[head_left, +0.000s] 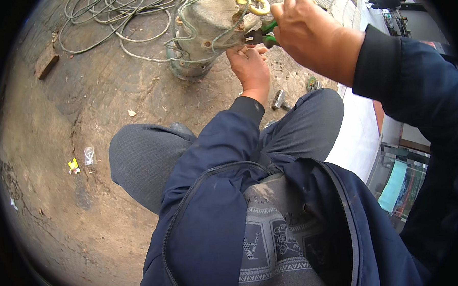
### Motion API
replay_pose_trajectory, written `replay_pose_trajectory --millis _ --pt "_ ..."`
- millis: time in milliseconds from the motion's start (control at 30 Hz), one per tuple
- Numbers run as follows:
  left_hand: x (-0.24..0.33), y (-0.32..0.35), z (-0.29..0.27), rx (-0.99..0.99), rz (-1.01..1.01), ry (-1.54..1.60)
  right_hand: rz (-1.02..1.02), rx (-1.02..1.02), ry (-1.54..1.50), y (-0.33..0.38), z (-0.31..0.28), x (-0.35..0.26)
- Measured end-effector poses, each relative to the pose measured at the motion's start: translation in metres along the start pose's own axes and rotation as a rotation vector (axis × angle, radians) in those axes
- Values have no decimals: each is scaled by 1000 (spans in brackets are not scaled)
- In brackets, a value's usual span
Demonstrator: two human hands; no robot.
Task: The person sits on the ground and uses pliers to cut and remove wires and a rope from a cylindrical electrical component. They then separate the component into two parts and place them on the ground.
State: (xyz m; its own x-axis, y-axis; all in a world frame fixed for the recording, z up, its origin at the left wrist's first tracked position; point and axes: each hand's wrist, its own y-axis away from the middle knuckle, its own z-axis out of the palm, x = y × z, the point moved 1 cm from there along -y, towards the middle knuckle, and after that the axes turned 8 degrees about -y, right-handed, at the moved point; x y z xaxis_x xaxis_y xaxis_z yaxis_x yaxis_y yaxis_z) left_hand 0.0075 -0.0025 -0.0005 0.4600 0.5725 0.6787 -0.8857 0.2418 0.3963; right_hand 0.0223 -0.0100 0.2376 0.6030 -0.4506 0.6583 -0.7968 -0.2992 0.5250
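My right fingers (pixel 278 14) grip pliers (pixel 256 37), best kept biting clear of my left fingers (pixel 239 53). Whether those hold anything, I can't tell.

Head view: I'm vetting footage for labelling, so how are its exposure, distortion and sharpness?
In the head view, black corners frame a fisheye picture, edges bending near the rim; in the head view, the white surface at right looks washed out, while the right sleeve darkens rimward; in the head view, the right hand and green-handled pliers read fairly clearly.
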Motion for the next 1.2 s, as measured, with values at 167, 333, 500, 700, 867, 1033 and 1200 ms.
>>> replay_pose_trajectory --millis 167,333,500,700,867,1033,1200 --pt "0 3 1 -9 -12 -49 -40 -466 -648 -26 21 31" --pt "3 2 2 -29 -7 -16 24 -953 -832 -60 -3 62" --pt "5 4 1 -22 -34 -3 99 -1087 -1006 -66 -10 74" --pt "5 1 2 -12 -51 2 153 -1123 -1270 -59 16 68" --pt "1 -2 0 -24 -34 -10 86 -500 -631 -19 20 24" --pt "-3 -1 0 -9 -26 -11 -58 -83 42 7 -9 8" --pt "-2 -3 6 -7 -74 72 439 -573 -273 65 -46 90"
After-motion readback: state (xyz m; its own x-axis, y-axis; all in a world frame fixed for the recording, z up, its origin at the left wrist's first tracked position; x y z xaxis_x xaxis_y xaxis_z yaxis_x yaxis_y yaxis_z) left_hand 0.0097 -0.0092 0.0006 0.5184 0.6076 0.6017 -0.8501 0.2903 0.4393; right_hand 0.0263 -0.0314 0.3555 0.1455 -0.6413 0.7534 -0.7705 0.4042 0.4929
